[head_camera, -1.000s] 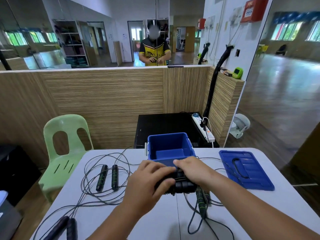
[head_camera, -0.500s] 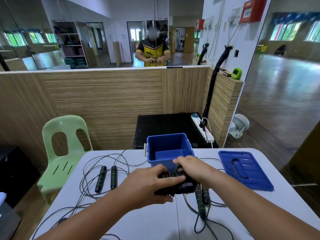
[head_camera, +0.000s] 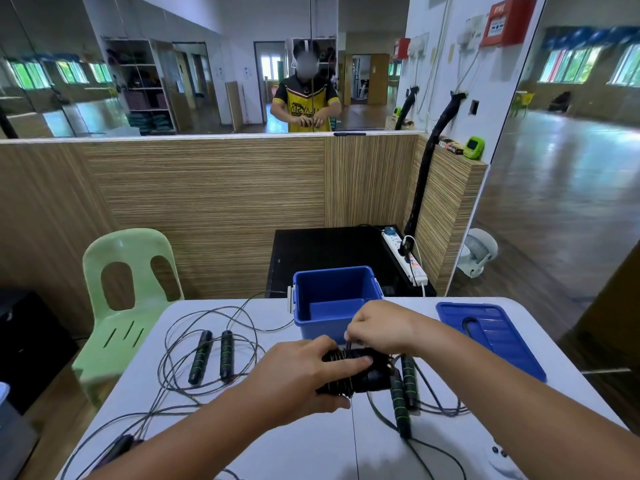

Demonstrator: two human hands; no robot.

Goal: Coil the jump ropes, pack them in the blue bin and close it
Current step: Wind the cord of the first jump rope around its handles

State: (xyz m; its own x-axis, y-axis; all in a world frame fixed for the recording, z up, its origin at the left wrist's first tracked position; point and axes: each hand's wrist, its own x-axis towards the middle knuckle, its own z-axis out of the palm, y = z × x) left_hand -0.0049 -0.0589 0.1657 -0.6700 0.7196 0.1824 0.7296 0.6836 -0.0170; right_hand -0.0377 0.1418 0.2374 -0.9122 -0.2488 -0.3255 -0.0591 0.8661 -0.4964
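Observation:
My left hand grips a bundle of black jump-rope handles with cord wound around them, just in front of the open blue bin. My right hand pinches the thin cord at the bundle's top. The blue lid lies flat to the right of the bin. A second rope with two black-and-green handles lies uncoiled on the left of the white table. Another pair of green-ringed handles lies just right of the bundle.
A pale green plastic chair stands at the table's left. Behind the bin is a black cabinet with a white power strip. Loose cord loops spread over the table's left and front. A wood-panelled wall with a mirror is ahead.
My right hand has lifted from covering the bundle to its top and now pinches the cord. My left hand has kept its grip on the handles, and my view has tilted a little upward.

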